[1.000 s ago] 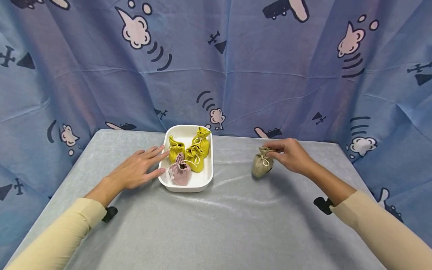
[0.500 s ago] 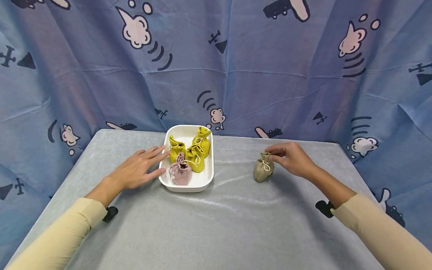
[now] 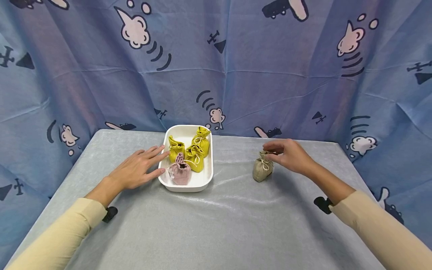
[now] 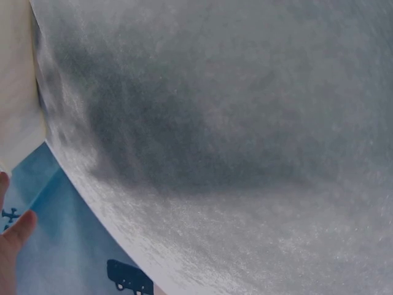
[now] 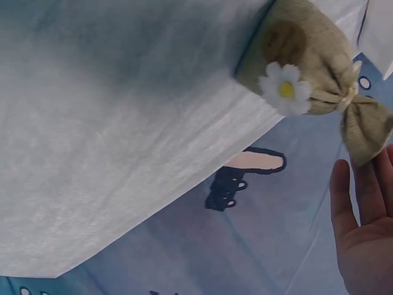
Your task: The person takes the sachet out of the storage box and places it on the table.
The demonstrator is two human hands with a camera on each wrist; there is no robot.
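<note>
A khaki drawstring pouch (image 3: 263, 169) stands upright on the table at the right of the head view. In the right wrist view the pouch (image 5: 307, 55) shows a white daisy on its side and a tied neck. My right hand (image 3: 291, 155) is at its gathered top, fingers fairly straight and thumb spread apart from them. My left hand (image 3: 138, 168) lies flat with spread fingers, fingertips at the left rim of a white tray (image 3: 189, 188). Inside the tray sit a pink pouch (image 3: 180, 174) and three yellow-green pouches (image 3: 195, 163).
A grey cloth covers the table (image 3: 222, 225). Behind and beside it hangs a blue printed curtain (image 3: 256, 93). The khaki pouch stands to the right of the tray, with bare cloth between the two.
The khaki pouch was pinched at its top and has come down slightly onto the table. My right fingers have since spread and lifted a little. The left hand has stayed still.
</note>
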